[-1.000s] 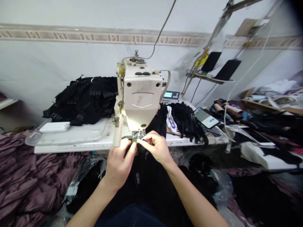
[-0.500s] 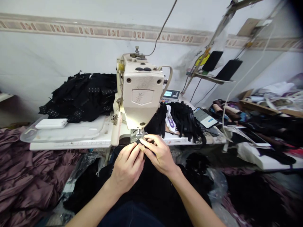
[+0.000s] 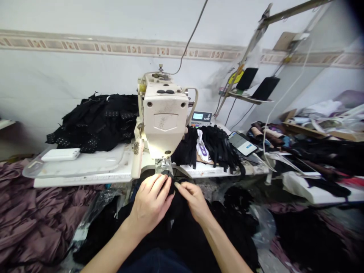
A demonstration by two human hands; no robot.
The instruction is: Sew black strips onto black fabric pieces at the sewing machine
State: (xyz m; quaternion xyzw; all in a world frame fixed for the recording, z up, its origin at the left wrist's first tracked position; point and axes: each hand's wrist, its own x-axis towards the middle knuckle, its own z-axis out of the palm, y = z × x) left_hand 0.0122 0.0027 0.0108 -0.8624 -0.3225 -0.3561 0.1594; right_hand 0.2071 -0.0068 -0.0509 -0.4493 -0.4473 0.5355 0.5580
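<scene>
"Black cloth (image 3: 186, 235) filled the person's lap, then? Where did it reach?"

"Up to the front edge of the sewing table (image 3: 85, 181), just below the metal plate (image 3: 159, 167) under the sewing machine (image 3: 165, 129)."

"How was the left hand (image 3: 150, 203) set?"

"Its fingers lay side by side, tips on the cloth just in front of the plate, with the thumb lower. Whether cloth was pinched there could not be told."

"And the right hand (image 3: 196, 199)?"

"Just beside it, a small gap between them. Thumb and forefinger came near each other at the cloth; whether they gripped it, nobody could tell."

"What stood around?"

"Left of the machine, a black fabric pile (image 3: 99, 123) and a white box (image 3: 61, 154); to its right, black strips (image 3: 220, 146), then a lit phone (image 3: 243, 143)."
</scene>
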